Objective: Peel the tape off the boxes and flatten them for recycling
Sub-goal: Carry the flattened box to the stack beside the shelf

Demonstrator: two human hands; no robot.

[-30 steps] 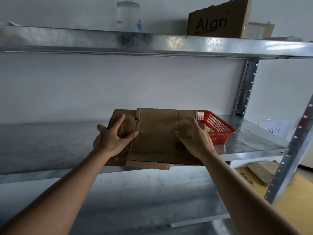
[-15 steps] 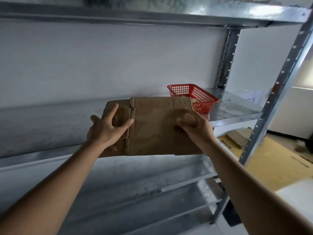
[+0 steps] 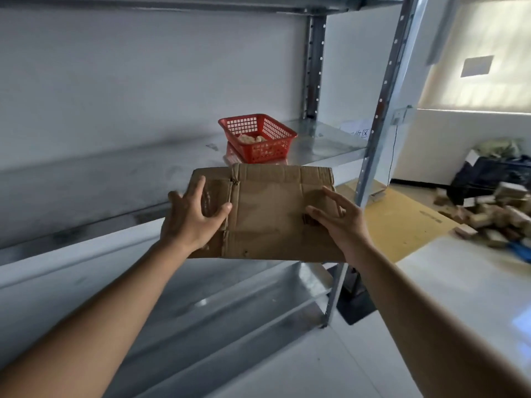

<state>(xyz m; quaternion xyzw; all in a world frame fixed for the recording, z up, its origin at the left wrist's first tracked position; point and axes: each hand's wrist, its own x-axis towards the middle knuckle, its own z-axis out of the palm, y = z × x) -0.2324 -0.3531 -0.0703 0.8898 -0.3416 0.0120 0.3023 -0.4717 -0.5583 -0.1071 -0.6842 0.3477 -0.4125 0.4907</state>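
From the head camera, I have a flattened cardboard box (image 3: 275, 214) held up in front of me, lying nearly flat and tilted a little toward me, clear of the metal shelf (image 3: 115, 179) behind it. My left hand (image 3: 191, 218) grips its left end: the thumb lies across the top face, pointing right, and the index finger stretches up along the folded flap, while the other fingers are hidden from me, so I take them to be beneath the board but cannot see them. My right hand (image 3: 342, 218) is at the right end with the fingers spread and mostly straight, the fingertips touching the top face near a dark printed mark; whether anything of that hand curls under the edge I cannot tell. The box shows creases and a ragged seam running down near my left thumb; I cannot make out any tape on it.

Behind the box, on the shelf, stands a red plastic basket (image 3: 258, 139) with something pale and crumpled in it. A perforated steel upright (image 3: 382, 110) rises just right of the box. On the floor past it lies a yellow mat (image 3: 402, 222), and farther right a heap of cardboard scraps (image 3: 494, 216) beside a dark bag (image 3: 488, 173).
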